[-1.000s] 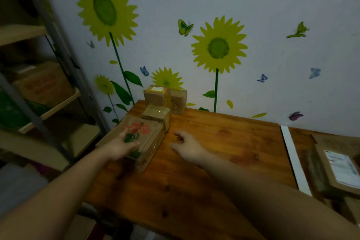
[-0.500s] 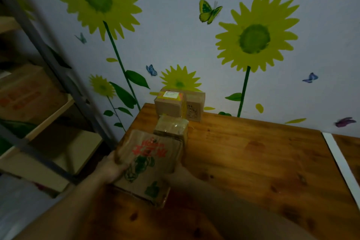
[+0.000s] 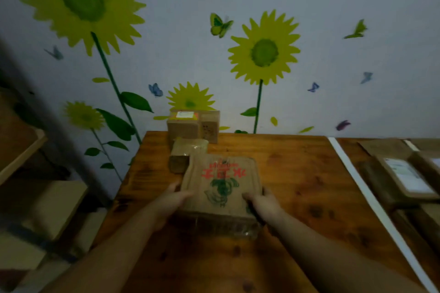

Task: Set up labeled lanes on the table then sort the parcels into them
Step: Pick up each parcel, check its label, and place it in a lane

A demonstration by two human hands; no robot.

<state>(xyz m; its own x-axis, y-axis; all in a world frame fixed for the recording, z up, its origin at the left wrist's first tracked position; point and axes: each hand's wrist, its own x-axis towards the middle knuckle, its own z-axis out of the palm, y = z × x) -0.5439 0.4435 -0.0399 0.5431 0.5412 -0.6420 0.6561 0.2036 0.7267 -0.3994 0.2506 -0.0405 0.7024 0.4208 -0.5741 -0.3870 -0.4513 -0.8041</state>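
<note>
Parcel (image 3: 221,188) with red, green print at left part of worktop (image 3: 297,173), just beside small box (image 3: 188,152). Sides held by left hand (image 3: 171,201), right hand (image 3: 264,203). Grip looks clamped on it; picture dim.

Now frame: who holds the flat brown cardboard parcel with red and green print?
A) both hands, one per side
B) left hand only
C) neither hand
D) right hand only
A: the left hand grips the left edge of the printed brown cardboard parcel, the right hand its right edge.
</note>
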